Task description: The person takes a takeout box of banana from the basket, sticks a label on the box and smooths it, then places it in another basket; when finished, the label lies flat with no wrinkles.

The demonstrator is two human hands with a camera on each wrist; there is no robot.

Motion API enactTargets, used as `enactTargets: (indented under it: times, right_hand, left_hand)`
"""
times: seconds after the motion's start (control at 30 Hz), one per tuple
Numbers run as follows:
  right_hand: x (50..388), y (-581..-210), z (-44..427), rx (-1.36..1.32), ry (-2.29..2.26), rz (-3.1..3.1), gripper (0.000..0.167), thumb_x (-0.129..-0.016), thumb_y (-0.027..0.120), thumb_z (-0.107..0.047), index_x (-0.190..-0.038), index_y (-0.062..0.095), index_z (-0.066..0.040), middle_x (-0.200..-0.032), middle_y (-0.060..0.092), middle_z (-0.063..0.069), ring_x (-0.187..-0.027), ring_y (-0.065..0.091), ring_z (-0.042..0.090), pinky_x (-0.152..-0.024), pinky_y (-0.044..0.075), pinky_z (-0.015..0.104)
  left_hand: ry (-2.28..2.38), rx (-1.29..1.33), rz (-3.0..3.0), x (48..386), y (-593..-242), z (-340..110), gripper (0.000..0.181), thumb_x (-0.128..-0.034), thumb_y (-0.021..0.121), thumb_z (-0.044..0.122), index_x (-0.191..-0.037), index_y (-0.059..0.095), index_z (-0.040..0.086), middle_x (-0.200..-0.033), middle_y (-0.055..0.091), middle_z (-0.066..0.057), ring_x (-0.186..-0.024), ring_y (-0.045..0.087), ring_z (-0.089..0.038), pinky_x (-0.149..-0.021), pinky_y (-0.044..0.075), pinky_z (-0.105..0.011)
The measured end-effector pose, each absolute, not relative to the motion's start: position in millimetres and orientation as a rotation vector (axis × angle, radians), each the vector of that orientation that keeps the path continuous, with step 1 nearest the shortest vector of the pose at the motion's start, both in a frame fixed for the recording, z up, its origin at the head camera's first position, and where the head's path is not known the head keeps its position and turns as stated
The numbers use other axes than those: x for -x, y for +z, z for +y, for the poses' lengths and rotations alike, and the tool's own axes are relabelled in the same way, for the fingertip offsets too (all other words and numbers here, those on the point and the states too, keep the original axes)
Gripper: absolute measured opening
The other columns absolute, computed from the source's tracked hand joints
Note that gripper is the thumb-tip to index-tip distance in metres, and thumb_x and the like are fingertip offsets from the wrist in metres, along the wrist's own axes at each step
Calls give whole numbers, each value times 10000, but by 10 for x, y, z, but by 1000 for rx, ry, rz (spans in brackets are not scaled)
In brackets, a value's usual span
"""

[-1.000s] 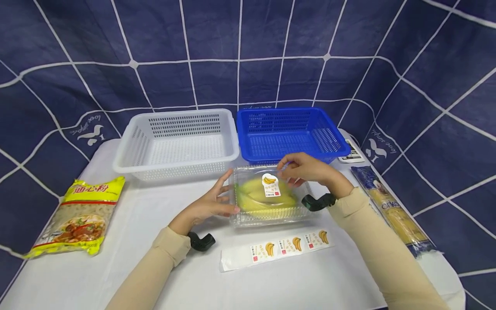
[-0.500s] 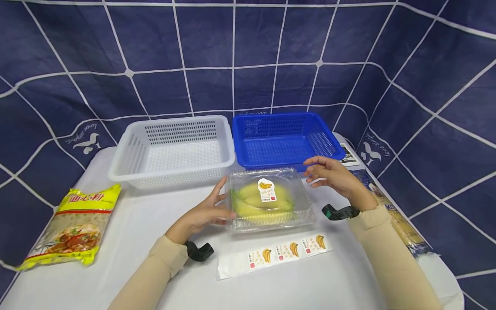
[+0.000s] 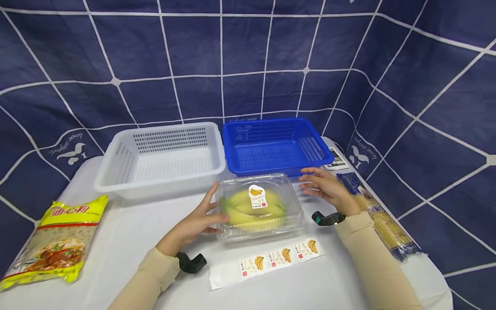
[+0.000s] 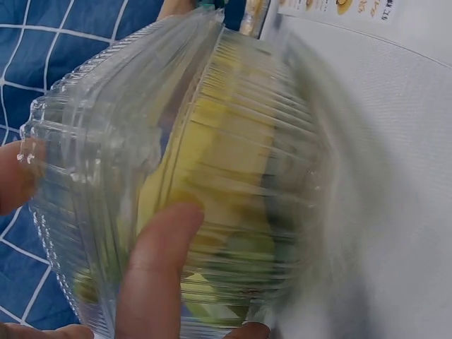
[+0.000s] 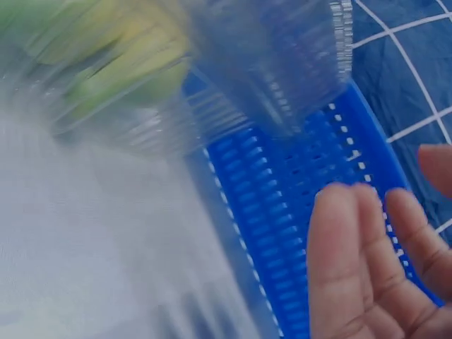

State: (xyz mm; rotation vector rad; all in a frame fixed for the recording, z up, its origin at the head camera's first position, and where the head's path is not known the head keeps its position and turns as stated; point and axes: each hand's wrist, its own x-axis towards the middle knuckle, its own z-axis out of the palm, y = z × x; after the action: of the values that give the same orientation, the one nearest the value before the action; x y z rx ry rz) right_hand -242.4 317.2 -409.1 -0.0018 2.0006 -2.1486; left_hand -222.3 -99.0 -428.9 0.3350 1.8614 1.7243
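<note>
A clear plastic clamshell box with yellow bananas inside sits on the white table in the head view, its lid down. On top of the lid is a white banana sticker. My left hand touches the box's left side with spread fingers; in the left wrist view the thumb lies against the ribbed wall. Off the box's right side, my right hand hovers with loosely bent fingers and nothing in them. A strip of banana stickers lies in front of the box.
A white basket and a blue basket stand side by side behind the box. At the left lies a yellow macaroni bag. A pasta packet and a small white printed item are along the right edge.
My right hand has come off the lid near the sticker and moved right, apart from the box. The left hand stays at the box's left side. The head view has shifted slightly.
</note>
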Motion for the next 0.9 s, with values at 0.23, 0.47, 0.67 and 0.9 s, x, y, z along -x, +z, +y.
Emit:
enactTargets:
  times: [0.23, 0.47, 0.67, 0.9]
  right_hand:
    - [2483, -4132, 3058, 3, -2271, 1995, 136, -1116, 523, -6, -1218, 584, -71, -1132, 727, 3, -996, 736, 153, -885, 634, 298]
    - [2588, -4108, 3011, -3, -2311, 2024, 506, -1105, 498, 43, -1590, 355, 64, -1082, 668, 33, -1012, 741, 157, -908, 626, 285]
    - [2672, -4192, 2996, -11, -2344, 2035, 539, -1073, 526, 101, -1577, 335, 116, -987, 709, 40, -926, 754, 129, -864, 638, 282]
    - [2724, -4221, 3004, -61, -2427, 1984, 369, -1055, 543, 118, -1416, 504, 51, -899, 728, 24, -885, 770, 148, -815, 645, 278]
  left_hand:
    - [1721, -329, 1878, 2170, -4245, -1053, 1200, -911, 744, 56, -1747, -78, 312, -1686, 45, -446, -1456, 388, -628, -933, 601, -574]
    - [1715, -327, 1913, 2135, -4240, -1095, 1206, -884, 729, 57, -1748, -75, 303, -1679, 63, -457, -1413, 448, -622, -895, 593, -536]
    - [1695, -318, 1949, 2102, -4245, -1072, 1186, -866, 700, 53, -1752, -59, 264, -1683, 77, -450, -1304, 577, -528, -856, 609, -489]
    - [1694, -348, 1959, 2076, -4204, -1081, 1166, -874, 676, 26, -1752, -60, 240, -1705, 87, -422, -1044, 711, -301, -792, 623, -463]
